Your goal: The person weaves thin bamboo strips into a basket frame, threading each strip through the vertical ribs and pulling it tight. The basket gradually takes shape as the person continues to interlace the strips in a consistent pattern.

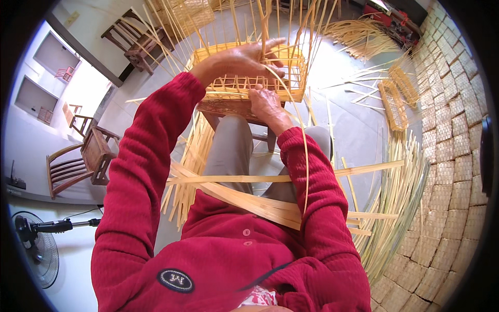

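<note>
Grey tiled floor (358, 136); wooden stool (228, 107) bearing open-weave bamboo basket (228, 95), presumably light, springy, best held by woven rim. Left hand (244, 58) among upright stakes (264, 26), grip unclear; right hand (267, 106) curled at near edge, hold hidden.

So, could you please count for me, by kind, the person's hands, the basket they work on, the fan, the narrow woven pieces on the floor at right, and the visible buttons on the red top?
Hands (left hand, right hand): 2
Basket: 1
Fan: 1
Woven pieces: 2
Buttons: 2
Total: 8
</note>
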Motion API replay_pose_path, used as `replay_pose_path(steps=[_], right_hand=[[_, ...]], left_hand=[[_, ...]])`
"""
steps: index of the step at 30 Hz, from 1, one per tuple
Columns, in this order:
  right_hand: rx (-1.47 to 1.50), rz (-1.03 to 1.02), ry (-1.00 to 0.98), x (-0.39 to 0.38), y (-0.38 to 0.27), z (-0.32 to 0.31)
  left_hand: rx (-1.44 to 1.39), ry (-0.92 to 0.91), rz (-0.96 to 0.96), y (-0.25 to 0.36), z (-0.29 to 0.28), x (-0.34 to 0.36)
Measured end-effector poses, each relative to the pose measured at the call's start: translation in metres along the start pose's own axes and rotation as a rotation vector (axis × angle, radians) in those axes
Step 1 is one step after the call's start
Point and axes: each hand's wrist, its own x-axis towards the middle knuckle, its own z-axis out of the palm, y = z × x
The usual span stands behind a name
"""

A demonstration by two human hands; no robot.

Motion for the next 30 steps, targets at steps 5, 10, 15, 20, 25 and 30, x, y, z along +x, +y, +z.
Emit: replay_pose_path(steps=[5, 10, 15, 20, 25, 30], right_hand=[[-0.029, -0.018, 0.026, -0.002, 0.001, 0.001], [0.009, -0.145, 0.128, -0.035, -0.017, -0.028], [0.083, -0.191, 0.192, -0.103, 0.038, -0.112], [0.384, 0.224, 0.463, -0.175, 0.139, -0.199], [0.871, 0.594, 0.806, -0.252, 0.193, -0.243], [0.787, 0.483, 0.823, -0.252, 0.156, -0.258]], left_hand=[[0.049, -0.152, 0.048, -0.001, -0.007, 0.012], [0.234, -0.051, 0.082, -0.020, 0.006, 0.004], [0.209, 0.026, 0.071, -0.032, -0.001, -0.012], [0.253, 0.146, 0.313, -0.048, -0.014, -0.041], [0.273, 0.133, 0.385, -0.045, -0.009, -0.056], [0.524, 0.114, 0.524, -0.041, -0.005, -0.077]])
